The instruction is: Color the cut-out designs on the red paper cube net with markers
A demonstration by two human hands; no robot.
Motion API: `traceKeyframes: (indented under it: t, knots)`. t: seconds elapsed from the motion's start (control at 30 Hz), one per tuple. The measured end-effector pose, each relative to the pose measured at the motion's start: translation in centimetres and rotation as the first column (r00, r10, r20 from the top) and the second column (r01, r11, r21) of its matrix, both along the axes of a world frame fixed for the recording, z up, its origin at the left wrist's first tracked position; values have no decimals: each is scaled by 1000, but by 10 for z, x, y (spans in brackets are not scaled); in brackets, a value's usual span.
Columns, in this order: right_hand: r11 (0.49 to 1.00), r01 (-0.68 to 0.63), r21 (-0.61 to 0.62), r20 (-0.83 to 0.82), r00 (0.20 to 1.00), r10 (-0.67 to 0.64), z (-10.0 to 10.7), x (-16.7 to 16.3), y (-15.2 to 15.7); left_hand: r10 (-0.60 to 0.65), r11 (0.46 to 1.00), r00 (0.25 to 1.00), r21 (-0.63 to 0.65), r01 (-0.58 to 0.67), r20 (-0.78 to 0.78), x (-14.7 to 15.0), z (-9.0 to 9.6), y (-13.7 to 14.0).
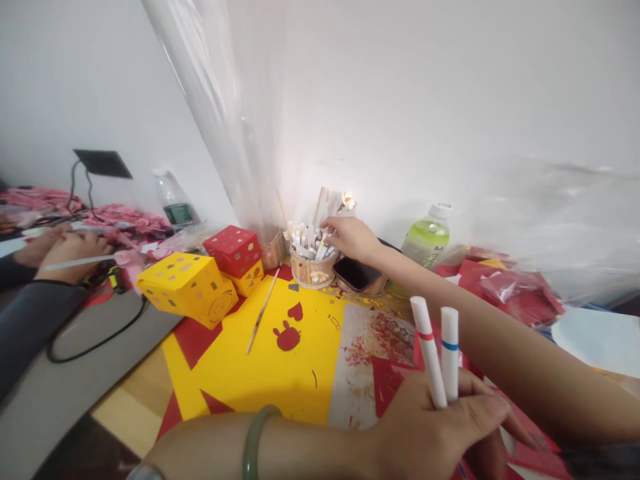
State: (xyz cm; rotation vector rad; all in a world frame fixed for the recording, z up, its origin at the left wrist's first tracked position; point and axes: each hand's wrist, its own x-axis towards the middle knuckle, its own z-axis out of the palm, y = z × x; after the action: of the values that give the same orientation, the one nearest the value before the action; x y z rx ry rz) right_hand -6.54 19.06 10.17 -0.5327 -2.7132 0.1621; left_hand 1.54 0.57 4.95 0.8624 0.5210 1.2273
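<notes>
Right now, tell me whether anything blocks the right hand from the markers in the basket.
Nothing visible does: the right hand is at the basket, its fingers at the markers. The phone lies beside the basket, not between them.

Red-banded white marker [429, 353], tilted, beside upright blue-banded marker [450, 363]; white pens [321, 251] in pot [302, 272].

The person's 2 hands [440, 423], 2 held markers [429, 350], 2 bottles [177, 210], 1 phone [356, 273], 1 bangle [254, 440]

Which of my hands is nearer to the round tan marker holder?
Right. The right hand is at the top of the holder; the left hand, holding two white markers, is apart, closer to you.
</notes>
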Motion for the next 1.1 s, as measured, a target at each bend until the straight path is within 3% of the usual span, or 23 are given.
traceKeyframes:
  t: [0.13, 0.37, 0.63, 0.87, 1.0, 1.1]
  knots:
    - [998, -50, -30, 12, 999, 50, 5, 2, 2, -1, 1000, 1000, -10, 1, -5, 1, -2, 2]
    - [995, 8, 100, 118, 993, -20, 10, 19, 7, -13, 996, 999, -88, 8, -52, 0, -1, 3]
    - [994, 1, 105, 207, 978, -23, 1, 13, 10, 32, 975, 997, -219, -48, -75, 0, 15, 0]
    - [985, -99, -140, 38, 994, 106, 6, 19, 11, 70, 988, 994, -134, -80, -79, 1, 5, 4]
    - [955, -75, -287, -215, 976, 12, 25, 28, 10, 126, 986, 989, -98, -133, -75, 1, 2, 5]
    - [926, -85, -368, -375, 925, -64, 51, 50, 6, 271, 955, 960, -107, -277, -68, -5, 6, 7]
